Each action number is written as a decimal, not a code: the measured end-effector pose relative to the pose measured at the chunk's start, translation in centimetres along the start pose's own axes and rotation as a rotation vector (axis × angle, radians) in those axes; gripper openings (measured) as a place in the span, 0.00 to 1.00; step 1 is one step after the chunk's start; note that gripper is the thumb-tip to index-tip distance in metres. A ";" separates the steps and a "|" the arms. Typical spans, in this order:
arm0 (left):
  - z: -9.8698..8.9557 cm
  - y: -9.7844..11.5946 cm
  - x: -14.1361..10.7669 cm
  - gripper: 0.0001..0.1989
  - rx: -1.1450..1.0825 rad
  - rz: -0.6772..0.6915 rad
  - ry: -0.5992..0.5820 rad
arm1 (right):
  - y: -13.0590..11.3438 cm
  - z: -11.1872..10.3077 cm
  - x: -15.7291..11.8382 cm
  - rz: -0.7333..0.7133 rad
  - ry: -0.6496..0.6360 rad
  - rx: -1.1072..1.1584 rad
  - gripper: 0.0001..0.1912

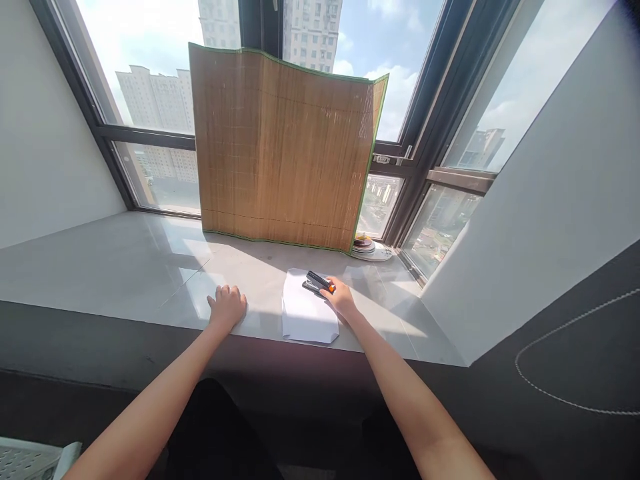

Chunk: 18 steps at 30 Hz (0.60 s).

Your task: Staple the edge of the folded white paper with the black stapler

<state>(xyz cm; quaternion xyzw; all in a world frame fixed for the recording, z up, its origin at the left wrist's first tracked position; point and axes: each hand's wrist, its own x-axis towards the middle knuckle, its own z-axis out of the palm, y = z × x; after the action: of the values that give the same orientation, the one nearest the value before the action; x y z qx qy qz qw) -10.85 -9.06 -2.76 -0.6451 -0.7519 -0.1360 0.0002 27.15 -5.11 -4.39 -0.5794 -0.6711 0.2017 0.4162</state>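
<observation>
White sheets of paper (309, 317) lie on the grey stone window sill (265, 293), close to its front edge. Over their upper right part is a black stapler (316, 281) with an orange spot at its rear end. My right hand (341, 297) grips that rear end from the right, and the stapler's jaws point left. To the left of the papers, my left hand (228, 307) rests on the sill with its fingers spread and nothing in it.
A brown bamboo mat (285, 153) with green edging stands upright against the window behind the papers. Stacked plates (373, 251) sit at its lower right. A white cord (530, 380) hangs at the right, and a light-coloured chair (35, 459) shows at the lower left.
</observation>
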 end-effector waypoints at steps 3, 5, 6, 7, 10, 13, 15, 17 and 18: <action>0.0 3.9 -0.8 0.24 -0.139 0.290 -0.066 | -0.6 0.2 0.3 -0.010 -0.051 0.010 0.19; 0.7 6.8 -1.6 0.26 -0.158 0.496 -0.102 | -1.0 0.4 0.2 0.001 -0.040 -0.027 0.15; 1.1 8.0 -2.0 0.27 -0.144 0.552 -0.137 | -1.1 0.4 0.2 0.007 -0.022 -0.049 0.14; 1.6 8.9 -2.3 0.28 -0.134 0.578 -0.176 | -1.3 0.5 0.0 0.009 0.002 -0.065 0.13; 2.7 10.0 -2.9 0.31 -0.144 0.564 -0.255 | -1.2 0.3 -0.8 -0.011 0.036 -0.018 0.13; 2.8 9.7 -2.9 0.33 -0.173 0.548 -0.253 | -0.8 0.1 -1.9 0.005 0.009 0.060 0.14; 2.4 9.5 -3.0 0.34 -0.181 0.536 -0.241 | -0.5 0.1 -2.5 0.006 -0.029 0.066 0.15; 2.0 9.6 -3.1 0.34 -0.184 0.520 -0.236 | -0.4 0.1 -2.7 -0.001 -0.071 0.053 0.16; 1.8 9.7 -3.1 0.34 -0.183 0.515 -0.237 | -0.3 0.2 -2.8 -0.005 -0.089 0.043 0.16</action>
<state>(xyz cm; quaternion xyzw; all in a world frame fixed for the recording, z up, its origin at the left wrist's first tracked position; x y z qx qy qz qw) -0.55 -10.47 -3.10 -0.8234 -0.5428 -0.1227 -0.1111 26.76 -7.76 -5.15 -0.5592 -0.6860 0.2404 0.3987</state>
